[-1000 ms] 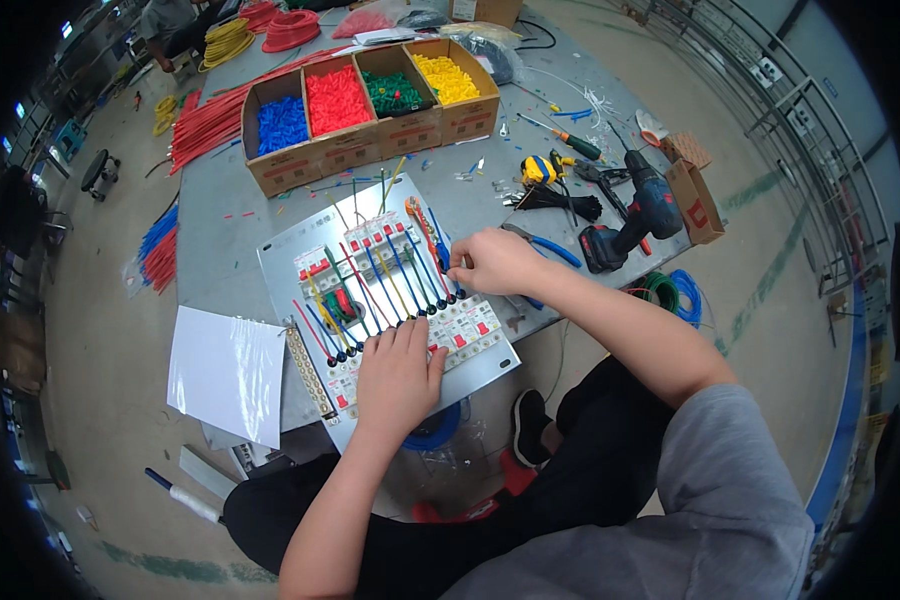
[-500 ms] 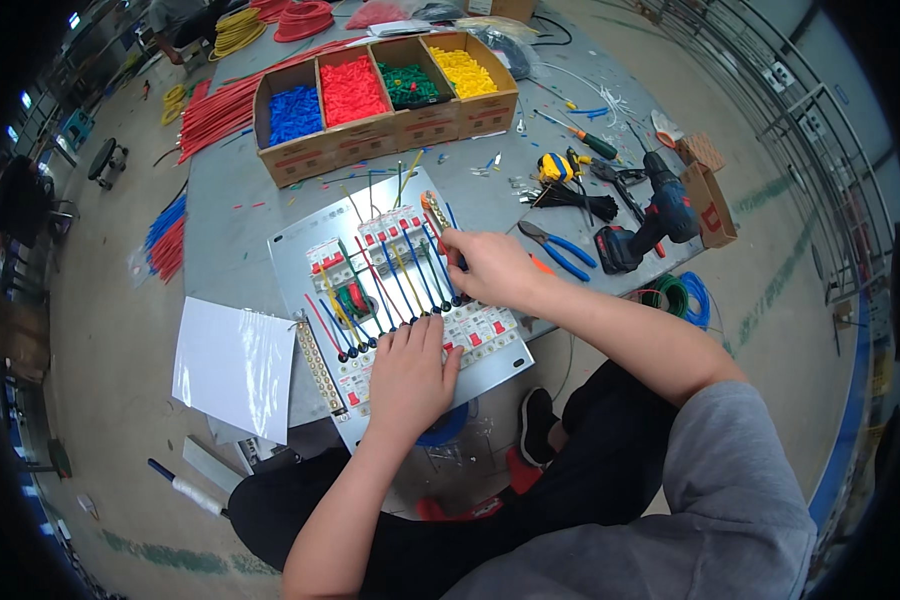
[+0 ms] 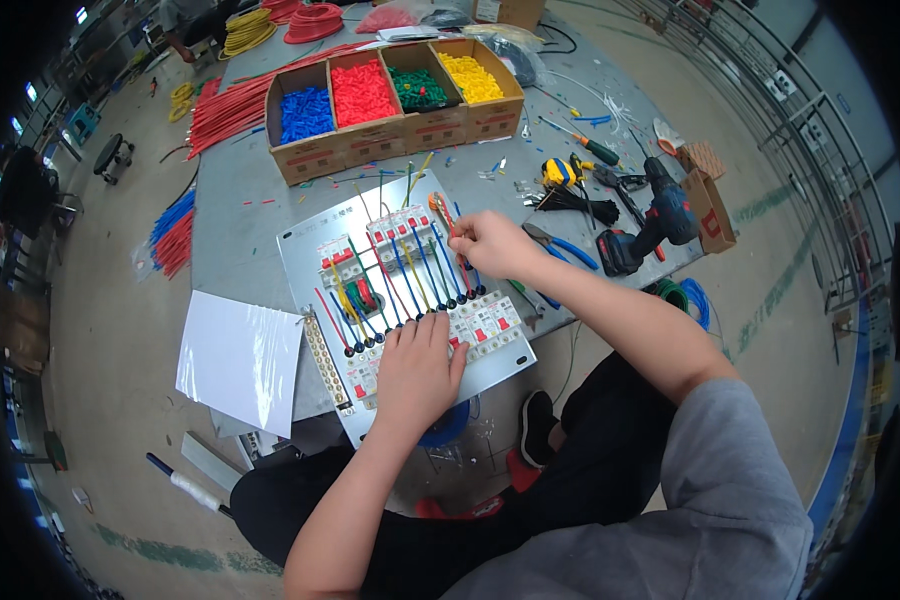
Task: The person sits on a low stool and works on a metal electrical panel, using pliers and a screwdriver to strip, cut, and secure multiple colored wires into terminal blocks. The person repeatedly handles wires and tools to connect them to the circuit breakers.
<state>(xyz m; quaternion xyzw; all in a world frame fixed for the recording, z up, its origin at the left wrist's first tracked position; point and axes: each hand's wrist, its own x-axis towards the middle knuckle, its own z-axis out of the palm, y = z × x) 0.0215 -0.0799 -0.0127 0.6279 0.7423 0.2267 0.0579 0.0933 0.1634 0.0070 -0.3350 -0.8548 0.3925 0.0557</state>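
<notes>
A silver metal mounting plate (image 3: pixel 298 262) lies tilted on the table edge in front of me. Across it runs a front row of white circuit breakers (image 3: pixel 488 322) with red switches, and a smaller bank of breakers (image 3: pixel 402 224) sits farther back. Blue, red, yellow and green wires (image 3: pixel 410 275) rise from the front row's terminals. My left hand (image 3: pixel 420 368) rests on the front breakers, fingers stretched out and holding nothing. At the plate's right side, my right hand (image 3: pixel 494 246) pinches a wire beside a brass terminal strip (image 3: pixel 437 206); its fingertips partly hide the wire.
Behind the plate stands a cardboard box (image 3: pixel 365 140) of blue, red, green and yellow caps. To the right lie blue-handled pliers (image 3: pixel 570 250), a cordless drill (image 3: pixel 660 215), a tape measure (image 3: pixel 560 172) and a screwdriver (image 3: pixel 598 150). A white sheet (image 3: pixel 238 360) overhangs the left edge.
The whole view has shifted slightly, so plate and box appear a little farther right. My right hand stays pinched at the plate's right side; my left hand remains on the breakers.
</notes>
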